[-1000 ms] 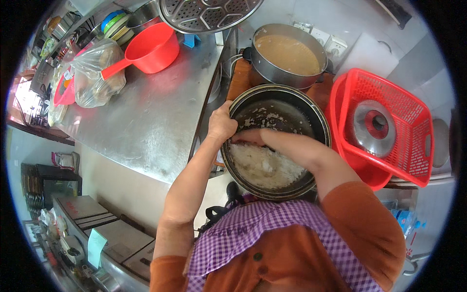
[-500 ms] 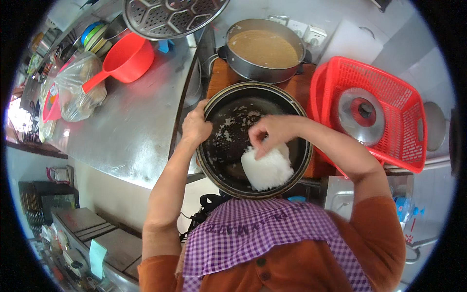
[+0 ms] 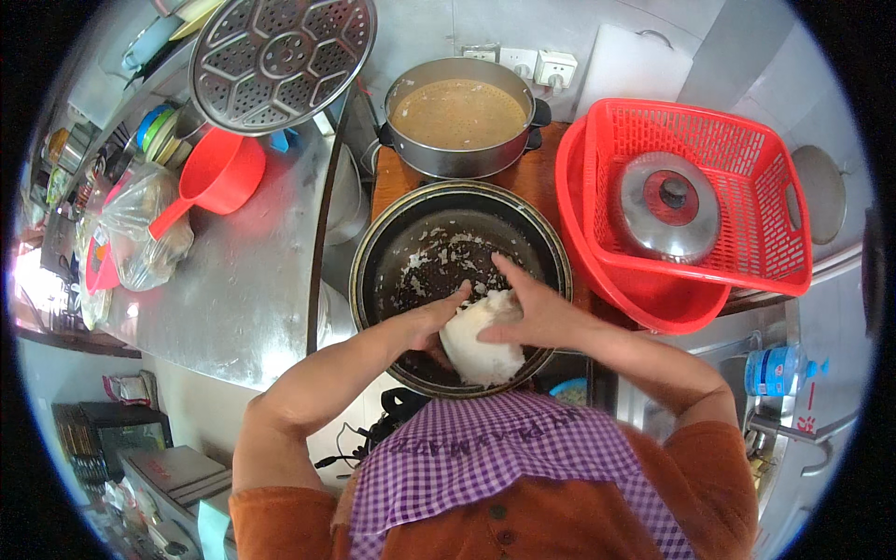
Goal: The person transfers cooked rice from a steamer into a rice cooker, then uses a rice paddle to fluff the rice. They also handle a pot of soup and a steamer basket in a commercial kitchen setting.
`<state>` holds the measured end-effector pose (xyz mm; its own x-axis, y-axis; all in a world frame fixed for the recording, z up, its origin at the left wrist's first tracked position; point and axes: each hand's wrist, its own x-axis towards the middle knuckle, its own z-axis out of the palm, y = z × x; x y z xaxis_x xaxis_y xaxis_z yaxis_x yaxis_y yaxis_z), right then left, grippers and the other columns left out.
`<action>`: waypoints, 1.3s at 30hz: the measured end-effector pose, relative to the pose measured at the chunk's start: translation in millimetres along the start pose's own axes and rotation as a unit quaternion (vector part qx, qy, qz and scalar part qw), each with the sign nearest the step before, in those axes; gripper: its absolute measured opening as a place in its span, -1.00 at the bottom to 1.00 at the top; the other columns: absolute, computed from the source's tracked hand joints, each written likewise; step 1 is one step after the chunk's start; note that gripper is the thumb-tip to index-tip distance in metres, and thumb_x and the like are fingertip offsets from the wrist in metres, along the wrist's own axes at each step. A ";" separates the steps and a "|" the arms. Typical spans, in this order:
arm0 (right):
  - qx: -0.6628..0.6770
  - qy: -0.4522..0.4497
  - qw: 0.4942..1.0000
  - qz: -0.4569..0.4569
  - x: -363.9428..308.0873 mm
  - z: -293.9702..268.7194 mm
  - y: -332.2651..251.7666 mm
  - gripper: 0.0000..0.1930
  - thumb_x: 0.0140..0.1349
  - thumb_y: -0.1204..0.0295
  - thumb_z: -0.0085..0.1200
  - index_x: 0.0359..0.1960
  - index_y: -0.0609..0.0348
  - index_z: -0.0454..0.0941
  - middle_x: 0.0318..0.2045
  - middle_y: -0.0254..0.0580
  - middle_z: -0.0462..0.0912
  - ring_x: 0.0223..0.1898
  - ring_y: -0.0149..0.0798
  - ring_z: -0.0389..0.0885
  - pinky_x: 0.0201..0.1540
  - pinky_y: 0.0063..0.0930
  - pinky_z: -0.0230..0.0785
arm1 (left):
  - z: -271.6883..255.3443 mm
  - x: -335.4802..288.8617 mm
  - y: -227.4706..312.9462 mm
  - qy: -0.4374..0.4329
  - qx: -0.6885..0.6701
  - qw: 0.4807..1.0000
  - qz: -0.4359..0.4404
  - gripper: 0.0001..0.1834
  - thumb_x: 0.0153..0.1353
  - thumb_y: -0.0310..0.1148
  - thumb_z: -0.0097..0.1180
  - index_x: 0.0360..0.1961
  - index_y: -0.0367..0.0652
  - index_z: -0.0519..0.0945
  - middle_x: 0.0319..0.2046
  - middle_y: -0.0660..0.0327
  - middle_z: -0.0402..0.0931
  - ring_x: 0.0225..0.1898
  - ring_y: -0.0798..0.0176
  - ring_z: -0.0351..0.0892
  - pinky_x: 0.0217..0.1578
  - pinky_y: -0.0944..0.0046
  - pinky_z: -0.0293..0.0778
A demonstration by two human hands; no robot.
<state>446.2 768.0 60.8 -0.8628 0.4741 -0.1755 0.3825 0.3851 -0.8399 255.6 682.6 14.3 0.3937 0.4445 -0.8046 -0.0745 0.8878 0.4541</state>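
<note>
Inside a round black pan [image 3: 392, 243], a thick white lump that looks like cooked rice [image 3: 485, 350] is at the near side, tilted up between my hands. My left hand [image 3: 427, 327] cups its left side, with some fingers hidden beneath. On the other side, my right hand [image 3: 541, 313] grips it, thumb lying across the front face and fingers stretched along the upper right. White rice bits [image 3: 448, 257] cling to the pan's dark bottom beyond my fingers.
Behind the pan stands a grey pot [image 3: 457, 140] with a brownish surface inside. To the right, a red basket [image 3: 765, 196] holds a metal lid [image 3: 667, 210]. At left, a steel counter [image 3: 252, 280] carries a red dipper [image 3: 224, 173], a plastic bag and, near its back, a perforated steamer plate [image 3: 280, 65].
My left hand has left the pan's rim and now holds the rice lump. My right hand has shifted from pinching its top to gripping its right side. The lump is tilted up.
</note>
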 end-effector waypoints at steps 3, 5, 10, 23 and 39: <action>0.090 -0.032 0.990 0.104 2.6 11.2 -3.1 0.22 -0.18 -0.07 0.33 0.35 0.41 -0.16 0.29 0.34 0.09 0.35 0.07 0.09 0.36 -0.31 -0.05 | -0.5 5.1 -4.7 -0.001 -0.060 0.998 0.032 -0.19 0.25 0.38 -0.62 0.34 0.13 0.17 0.29 0.07 0.18 0.31 -0.14 0.12 0.07 -0.44 0.18; 0.116 -0.012 0.986 0.123 15.7 7.6 3.8 0.12 -0.13 0.01 0.34 0.35 0.32 -0.08 0.23 0.23 0.24 0.28 0.00 0.22 0.30 -0.31 0.06 | 0.4 1.2 0.6 0.035 -0.095 0.994 0.026 -0.17 0.23 0.40 -0.61 0.34 0.12 0.17 0.30 0.11 0.18 0.31 -0.15 0.11 0.11 -0.43 0.14; 0.453 -0.056 0.870 0.185 70.0 -22.7 26.7 -0.34 0.18 -0.06 -0.02 0.20 0.11 0.30 0.10 -0.05 0.47 0.08 -0.08 0.46 0.10 -0.12 0.28 | -19.1 -5.9 4.4 0.093 -0.043 0.988 0.117 0.18 -0.06 0.64 -0.79 0.37 -0.04 0.07 0.12 -0.10 0.36 0.15 -0.11 0.35 0.14 -0.13 0.21; 0.019 -0.055 0.992 0.108 93.5 -10.7 33.0 0.20 -0.15 -0.09 0.34 0.40 0.07 -0.22 0.28 0.05 0.20 0.26 -0.04 0.24 0.25 -0.23 0.16 | -35.3 9.3 16.4 0.210 0.054 0.931 0.294 -0.12 -0.16 -0.44 0.40 0.20 -0.33 0.20 0.03 0.04 0.42 0.04 0.12 0.44 0.10 0.16 0.35; 0.488 -0.077 0.857 0.146 91.3 -26.2 7.4 -0.41 0.05 0.45 0.25 0.16 0.16 0.33 0.01 -0.16 0.53 0.01 -0.23 0.52 0.08 -0.29 0.38 | -23.6 -13.3 22.6 0.115 -0.025 0.921 0.370 -0.21 -0.15 -0.51 0.36 0.18 -0.24 0.30 0.02 0.18 0.45 0.04 0.24 0.43 0.08 0.23 0.34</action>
<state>378.9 834.9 52.0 -0.8391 0.2983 -0.4548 0.1965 -0.6134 -0.7649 227.1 699.5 26.2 0.0136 0.9390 -0.3435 -0.2897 0.3325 0.8975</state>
